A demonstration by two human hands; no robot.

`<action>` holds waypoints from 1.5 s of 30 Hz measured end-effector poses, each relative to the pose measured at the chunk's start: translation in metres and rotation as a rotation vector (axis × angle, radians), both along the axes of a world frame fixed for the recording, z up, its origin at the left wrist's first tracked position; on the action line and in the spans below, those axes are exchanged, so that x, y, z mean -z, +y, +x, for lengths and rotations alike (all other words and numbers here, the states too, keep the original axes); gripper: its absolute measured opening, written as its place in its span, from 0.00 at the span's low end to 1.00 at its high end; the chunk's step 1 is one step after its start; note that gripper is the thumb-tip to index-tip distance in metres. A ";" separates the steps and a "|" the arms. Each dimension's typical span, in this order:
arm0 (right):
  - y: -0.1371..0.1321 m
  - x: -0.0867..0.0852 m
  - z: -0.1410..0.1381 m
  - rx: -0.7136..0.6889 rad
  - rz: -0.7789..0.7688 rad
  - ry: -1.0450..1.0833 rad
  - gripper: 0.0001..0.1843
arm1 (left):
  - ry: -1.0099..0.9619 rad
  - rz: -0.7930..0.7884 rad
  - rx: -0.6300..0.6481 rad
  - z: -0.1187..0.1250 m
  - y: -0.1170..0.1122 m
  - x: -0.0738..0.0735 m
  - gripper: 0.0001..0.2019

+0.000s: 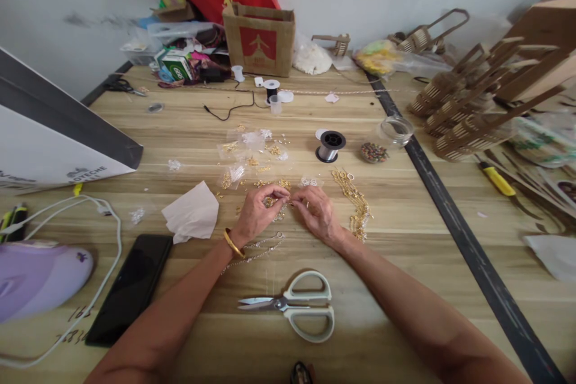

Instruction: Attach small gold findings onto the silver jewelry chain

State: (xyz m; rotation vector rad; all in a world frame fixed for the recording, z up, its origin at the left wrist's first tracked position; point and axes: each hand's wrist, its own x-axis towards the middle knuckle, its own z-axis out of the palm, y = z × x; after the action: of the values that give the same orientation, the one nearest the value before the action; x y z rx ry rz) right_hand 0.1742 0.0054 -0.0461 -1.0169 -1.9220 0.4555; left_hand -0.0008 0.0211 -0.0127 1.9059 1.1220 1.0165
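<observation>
My left hand [262, 209] and my right hand [315, 210] meet fingertip to fingertip over the middle of the wooden table. Each is closed in a pinch; what lies between the fingers is too small to make out. Small gold beads [284, 183] lie scattered just beyond and beneath them. A silver chain [258, 255] stretches beside my left wrist, which wears a gold bangle. Right of my right hand lies a bunch of gold chains [357, 204]. Scissors with pale handles [310, 306] rest nearer me, between my forearms, their blades pointing left.
A wire spool [330, 147] and a glass jar [396, 131] stand beyond my right hand. Left are a paper sheet [192, 213], a black phone [129, 289] and a white cable [117, 234]. Woven baskets [463, 126] crowd the right; a paper bag [258, 39] stands at the back.
</observation>
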 end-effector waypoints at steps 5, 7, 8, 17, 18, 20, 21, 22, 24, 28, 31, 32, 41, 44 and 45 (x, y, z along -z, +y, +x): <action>-0.001 -0.001 0.001 0.048 -0.055 0.091 0.06 | -0.016 0.016 -0.119 0.000 -0.001 -0.002 0.03; 0.000 -0.003 0.001 0.091 -0.088 0.170 0.06 | 0.010 0.037 -0.080 0.001 -0.003 -0.005 0.04; 0.000 -0.003 0.001 0.112 -0.099 0.203 0.06 | 0.041 0.056 -0.015 0.002 -0.005 -0.006 0.04; 0.000 -0.004 0.001 0.181 -0.128 0.237 0.05 | 0.574 0.302 0.599 0.021 -0.037 -0.007 0.07; 0.000 -0.004 0.001 0.183 -0.131 0.237 0.05 | 0.591 0.316 0.604 0.022 -0.039 -0.005 0.07; 0.000 -0.004 0.001 0.181 -0.129 0.236 0.06 | 0.616 0.339 0.608 0.024 -0.042 -0.001 0.06; 0.000 -0.004 0.001 0.179 -0.127 0.235 0.06 | 0.628 0.344 0.609 0.025 -0.043 0.000 0.06; 0.000 -0.004 0.001 0.176 -0.125 0.233 0.06 | 0.636 0.346 0.608 0.026 -0.043 0.002 0.06; 0.001 -0.003 0.001 0.171 -0.129 0.232 0.05 | 0.643 0.344 0.600 0.027 -0.044 0.004 0.07; 0.001 -0.001 0.001 0.175 -0.135 0.238 0.05 | 0.644 0.364 0.603 0.028 -0.045 0.005 0.07; 0.001 -0.001 0.001 0.174 -0.136 0.234 0.05 | 0.655 0.376 0.607 0.028 -0.045 0.005 0.07; 0.001 -0.001 0.001 0.171 -0.137 0.234 0.05 | 0.660 0.377 0.603 0.028 -0.045 0.005 0.08; 0.000 -0.005 0.000 0.174 -0.159 0.236 0.06 | 0.606 0.369 0.561 0.027 -0.045 0.009 0.07; 0.000 -0.005 -0.001 0.179 -0.154 0.240 0.06 | 0.456 0.291 0.467 0.025 -0.037 0.006 0.06; 0.000 -0.005 -0.001 0.178 -0.150 0.243 0.06 | 0.378 0.235 0.405 0.023 -0.033 0.005 0.06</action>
State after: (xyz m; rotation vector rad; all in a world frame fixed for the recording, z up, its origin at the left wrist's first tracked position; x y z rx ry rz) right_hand 0.1734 0.0055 -0.0415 -1.1619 -1.5855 0.5989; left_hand 0.0223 -0.0115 -0.0177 2.4609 0.7803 0.5962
